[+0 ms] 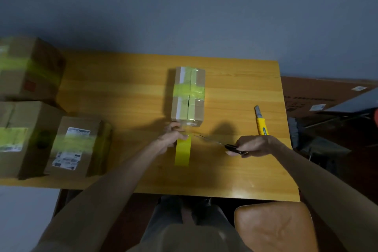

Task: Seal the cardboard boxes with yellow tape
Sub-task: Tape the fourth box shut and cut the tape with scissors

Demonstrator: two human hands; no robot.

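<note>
Cardboard box sits mid-counter, yellow bands already crossing its top. My left hand at box's near end, fingers pinching yellow tape; tape stretches from there toward me. My right hand: fingers curled round scissors, blade tips pointing at tape, just beside left hand. Yellow knife lies right of box. Other taped boxes at counter's left end.

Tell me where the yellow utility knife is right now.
In the head view, the yellow utility knife lies on the wooden table near its right edge, just beyond the right hand holding the scissors.
</note>
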